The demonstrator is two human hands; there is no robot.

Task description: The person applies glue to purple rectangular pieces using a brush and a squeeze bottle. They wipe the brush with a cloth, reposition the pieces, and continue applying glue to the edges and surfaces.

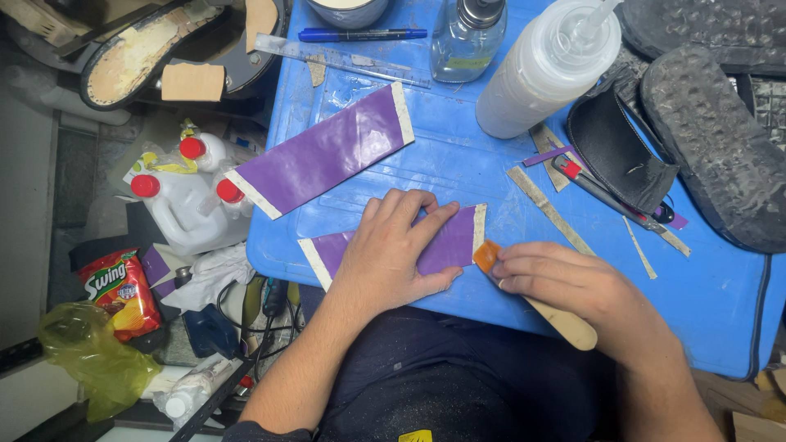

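My left hand (393, 250) lies flat, fingers spread, pressing a purple strip with pale ends (449, 244) onto the blue table top (458, 164). My right hand (565, 282) grips a wooden-handled brush with an orange tip (487, 255); the tip touches the strip's right pale end. A second, longer purple strip (323, 151) lies apart, up and to the left.
A white squeeze bottle (544, 69), glass bottle (465, 37), blue marker (360, 34), clear ruler (340, 59), red-handled cutter (602, 192), black leather piece (618, 151), dark shoe soles (712, 139) and thin offcut strips (548, 209) crowd the table. White jugs with red caps (184, 196) stand below left.
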